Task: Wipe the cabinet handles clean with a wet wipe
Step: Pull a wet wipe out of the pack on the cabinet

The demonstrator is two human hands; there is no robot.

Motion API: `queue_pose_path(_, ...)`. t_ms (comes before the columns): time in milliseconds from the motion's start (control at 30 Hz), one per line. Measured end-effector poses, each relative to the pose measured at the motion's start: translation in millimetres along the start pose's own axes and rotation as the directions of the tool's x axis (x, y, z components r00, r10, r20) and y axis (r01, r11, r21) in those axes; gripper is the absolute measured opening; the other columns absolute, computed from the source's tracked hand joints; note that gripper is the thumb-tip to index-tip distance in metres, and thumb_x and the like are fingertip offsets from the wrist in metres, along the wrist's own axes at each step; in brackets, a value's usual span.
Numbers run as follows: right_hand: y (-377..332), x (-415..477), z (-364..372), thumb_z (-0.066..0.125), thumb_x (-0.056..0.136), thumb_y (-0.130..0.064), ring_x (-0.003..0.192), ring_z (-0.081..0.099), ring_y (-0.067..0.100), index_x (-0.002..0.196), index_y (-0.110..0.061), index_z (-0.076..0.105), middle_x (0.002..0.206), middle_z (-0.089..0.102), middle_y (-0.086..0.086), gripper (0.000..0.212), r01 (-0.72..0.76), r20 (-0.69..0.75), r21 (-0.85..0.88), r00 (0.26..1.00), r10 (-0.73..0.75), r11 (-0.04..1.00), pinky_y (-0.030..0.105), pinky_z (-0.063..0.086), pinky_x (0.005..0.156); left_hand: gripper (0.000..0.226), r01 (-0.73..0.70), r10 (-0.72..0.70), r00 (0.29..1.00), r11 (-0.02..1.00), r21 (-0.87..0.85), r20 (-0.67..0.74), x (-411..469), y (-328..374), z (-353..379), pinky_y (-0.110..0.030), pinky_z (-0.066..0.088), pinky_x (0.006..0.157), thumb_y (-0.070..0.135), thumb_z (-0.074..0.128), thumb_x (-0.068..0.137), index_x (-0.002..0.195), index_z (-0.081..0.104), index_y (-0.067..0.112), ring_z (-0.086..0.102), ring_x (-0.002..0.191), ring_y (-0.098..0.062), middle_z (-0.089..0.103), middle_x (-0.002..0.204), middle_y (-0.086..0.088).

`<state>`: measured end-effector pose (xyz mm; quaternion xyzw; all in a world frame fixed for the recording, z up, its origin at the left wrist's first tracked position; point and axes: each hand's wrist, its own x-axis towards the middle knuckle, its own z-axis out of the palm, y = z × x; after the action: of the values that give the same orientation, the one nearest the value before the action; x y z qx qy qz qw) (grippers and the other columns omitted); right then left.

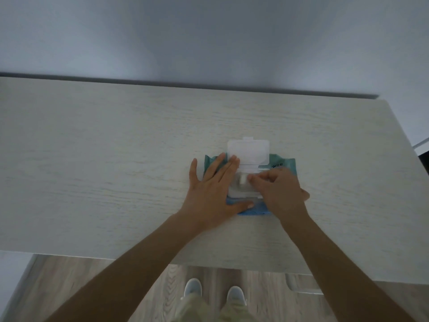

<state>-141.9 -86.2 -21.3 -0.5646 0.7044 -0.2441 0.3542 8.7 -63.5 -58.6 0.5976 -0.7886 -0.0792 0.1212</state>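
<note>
Presses pack (pixel 285 165) flat with straight-fingered left hand (pixel 212 194); pinches wipe (pixel 243 180) under flipped-up lid (pixel 248 152) with curled right hand (pixel 278 191).

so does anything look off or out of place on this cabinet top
Nothing stands out. The wipes pack lies flat on the cabinet top with its white lid flipped open. The left hand presses flat on the pack and the right hand pinches the wipe at the opening. No spill or damage shows.
</note>
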Motion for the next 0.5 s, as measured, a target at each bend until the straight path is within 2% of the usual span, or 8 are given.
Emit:
queue_pose_path(67, -8.8, -2.7, -8.1, 0.068, 0.083, -0.026, 0.078, 0.064, 0.016, 0.079, -0.015, 0.072, 0.08, 0.07, 0.002, 0.011, -0.041, 0.108, 0.224, 0.994, 0.017, 0.974, 0.02, 0.048, 0.07, 0.089, 0.026, -0.034, 0.99, 0.998, -0.06, -0.138, 2.0, 5.1, -0.9, -0.045, -0.013, 0.11, 0.072, 0.027, 0.079, 0.145, 0.036, 0.014, 0.022, 0.142, -0.016, 0.04, 0.148, 0.0)
queue_pose_path(100, -11.5, -4.1, -11.8, 0.068, 0.083, -0.025, 0.079, 0.064, 0.016, 0.079, -0.017, 0.071, 0.082, 0.071, 0.001, 0.01, -0.05, 0.136, 0.272, 0.991, 0.013, 0.961, 0.021, 0.049, 0.073, 0.081, 0.044, -0.057, 0.982, 0.996, -0.075, -0.182, 3.3, 7.7, -1.1, -0.046, -0.009, 0.111, 0.067, 0.029, 0.082, 0.141, 0.042, 0.013, 0.031, 0.139, -0.018, 0.047, 0.143, -0.002)
queue_pose_path(133, -11.5, -4.0, -14.7, 0.067, 0.084, -0.026, 0.082, 0.064, 0.015, 0.078, -0.021, 0.07, 0.084, 0.07, -0.001, 0.008, -0.05, 0.146, 0.301, 0.989, 0.006, 0.952, 0.024, 0.05, 0.078, 0.074, 0.059, -0.076, 0.976, 0.994, -0.09, -0.202, 3.8, 9.7, -0.4, -0.049, -0.005, 0.112, 0.061, 0.028, 0.086, 0.142, 0.042, 0.015, 0.033, 0.138, -0.019, 0.05, 0.14, -0.002)
queue_pose_path(200, -6.5, -2.2, -18.5, 0.063, 0.086, -0.03, 0.083, 0.061, 0.008, 0.081, -0.028, 0.067, 0.085, 0.067, -0.01, 0.007, -0.026, 0.123, 0.29, 0.992, -0.011, 0.957, 0.026, 0.049, 0.084, 0.059, 0.058, -0.088, 0.969, 0.989, -0.136, -0.231, 4.3, 12.8, 0.3, -0.055, 0.009, 0.112, 0.046, 0.025, 0.093, 0.147, 0.029, 0.022, 0.034, 0.137, -0.019, 0.051, 0.139, -0.002)
queue_pose_path(267, 1.7, -0.7, -20.4, 0.061, 0.087, -0.032, 0.082, 0.057, 0.001, 0.085, -0.034, 0.063, 0.086, 0.063, -0.016, 0.004, 0.04, 0.072, 0.19, 0.996, -0.054, 0.981, 0.031, 0.049, 0.09, 0.054, 0.036, -0.068, 0.97, 0.99, -0.138, -0.233, 3.3, 11.0, 0.1, -0.056, 0.024, 0.109, 0.034, 0.025, 0.094, 0.148, 0.02, 0.029, 0.036, 0.137, -0.022, 0.046, 0.143, -0.005)
queue_pose_path(367, 15.1, -1.7, -20.7, 0.062, 0.086, -0.03, 0.082, 0.057, 0.0, 0.079, -0.044, 0.057, 0.088, 0.06, -0.016, 0.017, 0.175, -0.001, -0.004, 0.985, -0.175, 0.985, 0.044, 0.044, 0.096, 0.046, -0.054, 0.039, 0.968, 0.997, -0.054, -0.249, 2.7, -0.1, 6.3, -0.055, 0.04, 0.101, 0.028, 0.034, 0.092, 0.133, 0.052, 0.018, 0.043, 0.131, -0.03, 0.039, 0.147, -0.014)
queue_pose_path(433, 20.9, -3.9, -16.9, 0.065, 0.085, -0.025, 0.086, 0.056, 0.006, 0.077, -0.042, 0.06, 0.09, 0.058, -0.013, 0.019, 0.261, -0.042, -0.164, 0.962, -0.271, 0.951, 0.04, 0.032, 0.098, 0.043, -0.083, 0.073, 0.964, 0.996, -0.027, -0.257, 2.7, -6.1, 11.6, -0.055, 0.044, 0.098, 0.025, 0.036, 0.092, 0.125, 0.061, 0.013, 0.041, 0.133, -0.028, 0.045, 0.144, -0.01)
queue_pose_path(500, 22.0, -4.5, -12.1, 0.069, 0.082, -0.023, 0.09, 0.056, 0.014, 0.079, -0.031, 0.069, 0.09, 0.06, -0.008, 0.009, 0.352, -0.085, -0.384, 0.907, -0.413, 0.853, 0.028, 0.015, 0.083, 0.044, -0.092, 0.09, 0.966, 0.996, 0.0, -0.241, 1.2, -7.7, 14.7, -0.054, 0.042, 0.1, 0.026, 0.034, 0.094, 0.128, 0.058, 0.012, 0.036, 0.136, -0.024, 0.048, 0.142, -0.006)
